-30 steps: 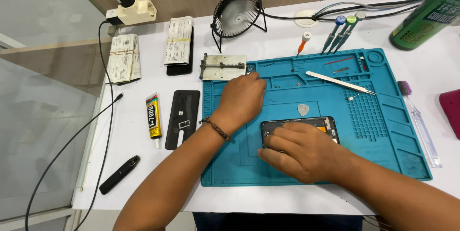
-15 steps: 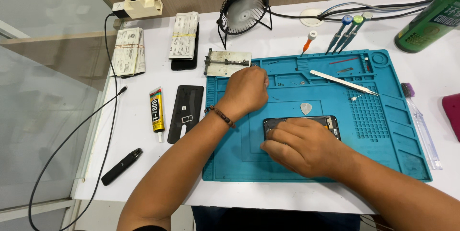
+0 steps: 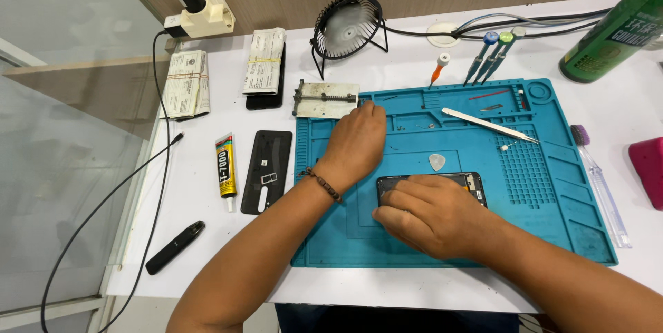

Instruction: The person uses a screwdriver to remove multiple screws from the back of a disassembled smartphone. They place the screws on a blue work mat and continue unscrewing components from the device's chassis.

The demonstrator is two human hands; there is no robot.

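A dark phone (image 3: 469, 182) lies flat near the middle of a blue work mat (image 3: 552, 188). My right hand (image 3: 431, 214) rests palm down on the phone and covers most of it. My left hand (image 3: 358, 138) lies farther up the mat, fingers curled near its top left corner beside a small metal clamp fixture (image 3: 324, 99). Whether its fingers pinch anything is hidden. A cord bracelet (image 3: 320, 182) circles my left wrist.
Metal tweezers (image 3: 490, 126) and a grey pick (image 3: 437, 162) lie on the mat. Left of it are a black back cover (image 3: 266, 169), a glue tube (image 3: 225, 167) and a black pen-like tool (image 3: 175, 247). A small fan (image 3: 345, 26), screwdrivers (image 3: 492, 53), a green bottle (image 3: 615, 26) stand behind.
My left hand has slid a little farther up toward the mat's top left corner. My right hand stays on the phone. The view has shifted slightly.
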